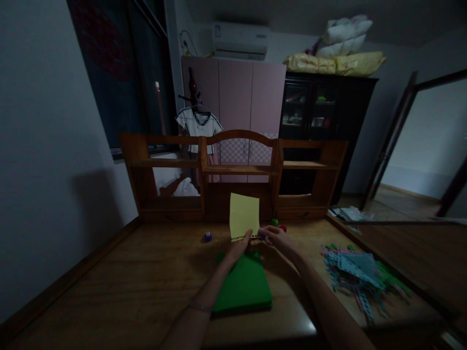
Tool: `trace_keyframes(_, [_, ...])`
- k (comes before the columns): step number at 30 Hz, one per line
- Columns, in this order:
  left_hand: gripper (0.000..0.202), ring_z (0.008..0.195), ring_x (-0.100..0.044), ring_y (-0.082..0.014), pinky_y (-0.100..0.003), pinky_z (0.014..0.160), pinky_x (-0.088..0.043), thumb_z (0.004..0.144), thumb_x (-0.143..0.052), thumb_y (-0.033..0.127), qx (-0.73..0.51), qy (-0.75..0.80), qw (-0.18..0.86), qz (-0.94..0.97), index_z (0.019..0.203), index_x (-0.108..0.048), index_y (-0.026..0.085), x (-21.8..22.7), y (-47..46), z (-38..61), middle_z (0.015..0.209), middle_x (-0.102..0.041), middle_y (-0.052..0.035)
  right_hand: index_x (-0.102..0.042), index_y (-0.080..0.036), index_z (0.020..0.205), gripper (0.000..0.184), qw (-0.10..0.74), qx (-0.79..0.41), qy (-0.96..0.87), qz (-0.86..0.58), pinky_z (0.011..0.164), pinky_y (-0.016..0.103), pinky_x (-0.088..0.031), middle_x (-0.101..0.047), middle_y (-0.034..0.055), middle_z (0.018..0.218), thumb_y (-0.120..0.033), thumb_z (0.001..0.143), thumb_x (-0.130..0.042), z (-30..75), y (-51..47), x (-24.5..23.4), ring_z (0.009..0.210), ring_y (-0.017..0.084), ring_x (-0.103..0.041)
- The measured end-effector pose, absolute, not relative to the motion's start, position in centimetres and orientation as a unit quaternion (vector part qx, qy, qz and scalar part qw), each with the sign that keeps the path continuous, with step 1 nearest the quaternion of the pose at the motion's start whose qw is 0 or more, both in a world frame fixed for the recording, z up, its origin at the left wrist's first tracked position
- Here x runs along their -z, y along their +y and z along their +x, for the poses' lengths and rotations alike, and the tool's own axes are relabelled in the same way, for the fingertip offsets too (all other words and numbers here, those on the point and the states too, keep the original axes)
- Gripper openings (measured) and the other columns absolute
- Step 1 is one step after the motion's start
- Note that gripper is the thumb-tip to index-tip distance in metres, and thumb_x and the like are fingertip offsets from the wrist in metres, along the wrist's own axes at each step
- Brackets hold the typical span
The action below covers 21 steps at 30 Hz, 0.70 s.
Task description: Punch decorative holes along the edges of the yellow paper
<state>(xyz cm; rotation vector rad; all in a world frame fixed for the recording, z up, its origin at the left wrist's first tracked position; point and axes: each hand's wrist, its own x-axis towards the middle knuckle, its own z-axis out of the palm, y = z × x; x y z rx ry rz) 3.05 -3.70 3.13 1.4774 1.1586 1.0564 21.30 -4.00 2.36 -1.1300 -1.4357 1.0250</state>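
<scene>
My left hand [242,247] is closed on the lower edge of a yellow paper sheet [244,215], which stands up above the desk. A row of small dark cut-outs runs along the sheet's bottom edge. At its lower right corner, my right hand [276,238] is closed around a small purple craft punch [261,234], mostly covered by the fingers. Under my left wrist lies a green stack of sheets [246,284]. A second purple punch [207,236] sits on the desk to the left. Behind my right hand are a green punch [275,222] and a partly hidden red one [282,228].
A pile of cut paper strips and sheets [359,270], blue, green and pink, lies at the right of the wooden desk [153,282]. A wooden shelf unit [239,170] rises along the desk's back edge. A wall [54,194] stands close on the left.
</scene>
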Motion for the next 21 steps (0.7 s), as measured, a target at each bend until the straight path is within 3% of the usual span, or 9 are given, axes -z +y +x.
trace_keyframes(13, [0.055, 0.111, -0.053, -0.0226, -0.033, 0.097, -0.039, 0.076, -0.054, 0.05, -0.473, 0.448, 0.483, 0.585, 0.115, -0.057, 0.012, -1.4, -2.8, 3.5, 0.119, -0.057, -0.0117, -0.064, -0.015, 0.079, 0.036, 0.493, -0.445, -0.594, -0.454, 0.048, 0.022, -0.03, -0.053, -0.0018, 0.061, -0.05, 0.071, -0.062, 21.3, -4.2, -2.3, 0.051, 0.009, -0.043])
trace_keyframes(21, [0.051, 0.114, -0.051, -0.0241, -0.033, 0.099, -0.036, 0.075, -0.054, 0.051, -0.448, 0.458, 0.453, 0.62, 0.108, -0.062, 0.014, -2.2, -3.5, 3.1, 0.119, -0.057, -0.0107, -0.063, -0.015, 0.078, 0.035, 0.493, -0.46, -0.585, -0.451, 0.051, 0.022, -0.033, -0.058, 0.0002, 0.07, -0.048, 0.068, -0.066, 21.1, -4.1, -2.0, 0.055, 0.009, -0.047])
